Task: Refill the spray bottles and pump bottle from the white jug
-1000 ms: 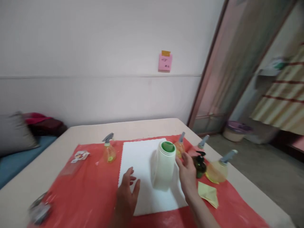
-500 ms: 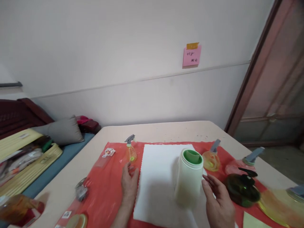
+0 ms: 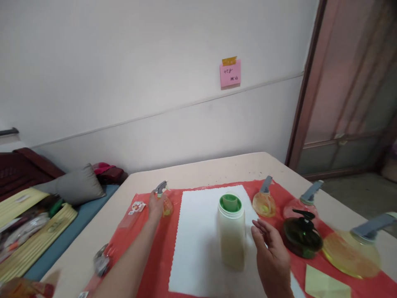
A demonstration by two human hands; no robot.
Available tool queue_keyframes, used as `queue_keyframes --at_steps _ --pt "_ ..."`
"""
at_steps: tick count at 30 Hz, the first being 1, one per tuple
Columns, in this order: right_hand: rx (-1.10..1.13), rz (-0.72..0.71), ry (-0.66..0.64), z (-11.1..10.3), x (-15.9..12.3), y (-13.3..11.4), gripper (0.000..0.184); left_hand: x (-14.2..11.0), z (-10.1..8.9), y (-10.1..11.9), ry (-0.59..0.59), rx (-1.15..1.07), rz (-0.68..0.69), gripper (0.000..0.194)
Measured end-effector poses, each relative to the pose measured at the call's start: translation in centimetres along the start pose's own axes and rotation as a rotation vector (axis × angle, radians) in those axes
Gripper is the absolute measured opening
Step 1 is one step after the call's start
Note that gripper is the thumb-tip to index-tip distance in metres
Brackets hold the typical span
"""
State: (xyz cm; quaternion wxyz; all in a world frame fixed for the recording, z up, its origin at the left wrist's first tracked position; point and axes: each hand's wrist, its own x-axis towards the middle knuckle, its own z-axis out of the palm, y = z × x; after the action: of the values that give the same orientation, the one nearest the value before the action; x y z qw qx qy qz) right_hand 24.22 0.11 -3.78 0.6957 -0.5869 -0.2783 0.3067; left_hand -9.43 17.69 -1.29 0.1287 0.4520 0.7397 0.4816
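Observation:
My left hand (image 3: 156, 205) is at the small clear spray bottle (image 3: 168, 207) with a grey trigger head, at the far left of the red sheet. Its thumb and fingers close about the bottle's neck, partly covering it. A tall cream container (image 3: 232, 242) with a green inner rim and no lid stands upright on a white scallop-edged sheet (image 3: 194, 240). To its right my right hand (image 3: 273, 256) hovers with fingers loosely curled and apart, holding nothing and not touching the container.
Right of the sheet stand a small yellow spray bottle (image 3: 263, 204), a pink one (image 3: 297, 210), a dark green pump bottle (image 3: 302, 239) and a large yellow spray bottle (image 3: 350, 256). A pale green paper (image 3: 325, 283) lies in front. A crumpled silvery thing (image 3: 101, 261) rests at left.
My left hand has moved forward and left onto the spray bottle's neck. My right hand remains beside the container, still empty. The view has swung slightly right.

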Motion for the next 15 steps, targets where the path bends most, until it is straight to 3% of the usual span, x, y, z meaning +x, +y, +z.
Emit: queue_keyframes --at_steps 4,8,12,15 --pt "0.019 0.023 -0.039 0.2 0.0 0.5 0.067 0.5 0.5 -0.5 -0.053 -0.026 0.039 0.039" --pt "0.046 0.048 -0.040 0.0 0.3 0.7 0.066 0.9 -0.4 -0.3 0.038 -0.111 0.132 0.039" --pt "0.063 0.055 -0.031 0.0 0.4 0.6 0.065 1.5 -2.1 1.4 0.161 -0.232 0.253 0.039" --pt "0.070 0.059 -0.038 0.1 0.2 0.5 0.064 1.9 -3.4 3.8 0.223 -0.332 0.349 0.034"
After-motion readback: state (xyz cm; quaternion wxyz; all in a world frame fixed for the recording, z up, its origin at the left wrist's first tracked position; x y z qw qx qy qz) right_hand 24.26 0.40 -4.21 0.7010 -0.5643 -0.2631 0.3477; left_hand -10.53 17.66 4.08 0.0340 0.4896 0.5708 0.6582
